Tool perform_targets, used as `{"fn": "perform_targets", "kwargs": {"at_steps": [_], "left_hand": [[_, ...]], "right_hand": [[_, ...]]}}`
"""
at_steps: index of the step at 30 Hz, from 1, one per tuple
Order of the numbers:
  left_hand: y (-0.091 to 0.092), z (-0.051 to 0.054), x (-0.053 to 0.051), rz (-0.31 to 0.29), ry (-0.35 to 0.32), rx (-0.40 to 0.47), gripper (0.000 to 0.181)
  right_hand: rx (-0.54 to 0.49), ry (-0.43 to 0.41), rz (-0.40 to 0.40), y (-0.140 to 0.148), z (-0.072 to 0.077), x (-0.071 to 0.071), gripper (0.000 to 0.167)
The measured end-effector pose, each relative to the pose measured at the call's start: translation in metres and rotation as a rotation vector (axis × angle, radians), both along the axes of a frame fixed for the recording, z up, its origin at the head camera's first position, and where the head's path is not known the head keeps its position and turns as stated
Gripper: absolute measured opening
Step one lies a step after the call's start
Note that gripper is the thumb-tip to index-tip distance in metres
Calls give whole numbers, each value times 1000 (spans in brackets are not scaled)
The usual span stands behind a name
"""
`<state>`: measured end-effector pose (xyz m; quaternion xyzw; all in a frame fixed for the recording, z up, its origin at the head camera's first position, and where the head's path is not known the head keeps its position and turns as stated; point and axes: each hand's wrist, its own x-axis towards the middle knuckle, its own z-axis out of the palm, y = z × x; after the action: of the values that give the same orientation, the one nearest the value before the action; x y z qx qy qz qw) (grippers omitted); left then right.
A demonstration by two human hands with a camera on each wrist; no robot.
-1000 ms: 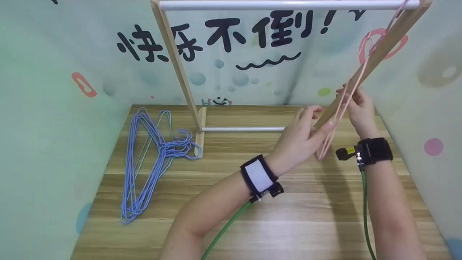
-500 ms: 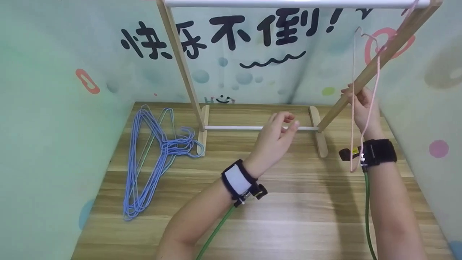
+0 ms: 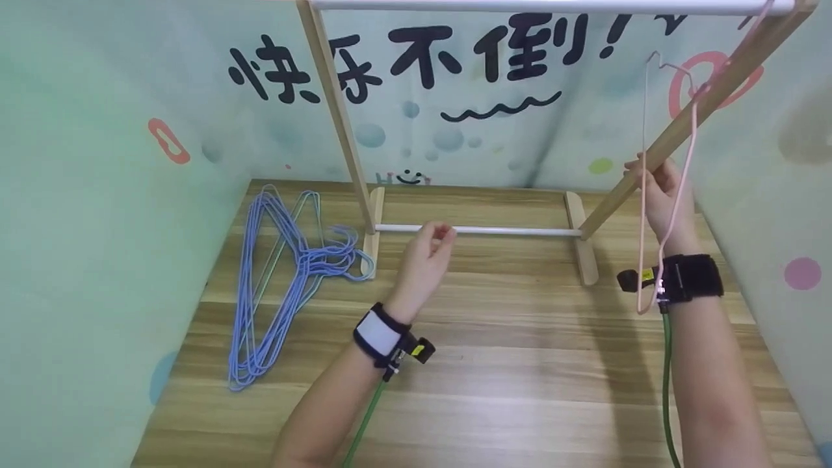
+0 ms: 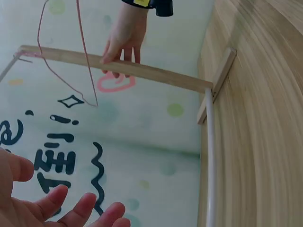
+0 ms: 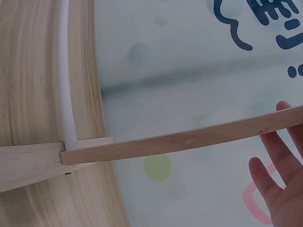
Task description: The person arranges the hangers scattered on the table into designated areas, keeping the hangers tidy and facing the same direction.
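Observation:
My right hand (image 3: 666,201) holds the slanting right wooden post (image 3: 676,136) of a clothes rack. In the left wrist view, its thumb lies in front and its fingers (image 4: 127,55) reach behind the wood. A pink wire hanger (image 3: 693,127) hangs at the right end of the rack's white top bar (image 3: 552,6), dangling in front of the right wrist. My left hand (image 3: 426,257) is over the table near the white lower bar (image 3: 520,231), its fingers loosely bent around nothing. To its left lies a bunch of blue wire hangers (image 3: 305,261), hooks pointing right.
The rack's left post (image 3: 341,120) rises between the hangers and the left hand. Rack feet (image 3: 587,260) rest on the wood-grain table (image 3: 507,390). Printed wall sheets (image 3: 97,214) enclose the back and sides. Green cables (image 3: 667,390) trail from both wrists.
My left hand has let go of the pink hanger and moved left, toward the blue hangers. The pink hanger has swung to the right and hangs freely. My right hand stays on the post.

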<state>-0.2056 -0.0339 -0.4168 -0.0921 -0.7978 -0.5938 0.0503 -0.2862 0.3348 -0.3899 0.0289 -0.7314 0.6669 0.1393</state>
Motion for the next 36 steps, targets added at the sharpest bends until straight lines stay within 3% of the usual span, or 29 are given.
{"fn": "perform_targets", "kwargs": {"at_steps": [3,12,20,26,31,36], "left_hand": [[-13,-14,-4,58,-30,-23,21],[-60,-50,-17,252,-123,-73,23],[-110,-72,-23,366,-233,-167,28],[-143,-82,-24,481,-223,-289,28],[-166,-86,-24,600,-186,-446,30],[-188,-91,-23,692,-142,-611,28]], "right_hand": [[1,-19,-11,2,0,0,32],[-44,80,15,1,-3,1,25],[47,55,-24,3,-6,-3,25],[21,21,-13,5,-6,-4,28],[13,-4,-6,5,-4,-3,30],[91,-23,-33,6,-3,-6,30]]}}
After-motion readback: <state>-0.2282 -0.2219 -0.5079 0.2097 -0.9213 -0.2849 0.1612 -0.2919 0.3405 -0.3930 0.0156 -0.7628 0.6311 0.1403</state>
